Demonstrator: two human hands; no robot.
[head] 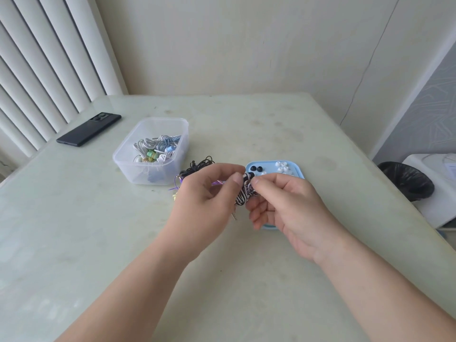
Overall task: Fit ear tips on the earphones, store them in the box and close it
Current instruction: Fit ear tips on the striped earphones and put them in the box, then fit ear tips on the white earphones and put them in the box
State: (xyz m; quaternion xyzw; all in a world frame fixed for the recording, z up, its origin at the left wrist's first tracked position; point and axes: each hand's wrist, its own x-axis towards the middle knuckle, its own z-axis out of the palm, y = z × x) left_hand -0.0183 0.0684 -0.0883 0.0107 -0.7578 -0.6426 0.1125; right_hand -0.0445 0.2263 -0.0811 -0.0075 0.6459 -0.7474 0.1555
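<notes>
Two pinches, left hand and right hand, on striped earphones, long axis toward blue lid

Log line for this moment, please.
left hand: holds striped earphones | right hand: pinches them | box: open | blue lid: ear tips on it

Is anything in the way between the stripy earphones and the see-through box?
A black cable bundle and purple earphones lie on the table between the striped earphones and the clear box; its top is open.
</notes>
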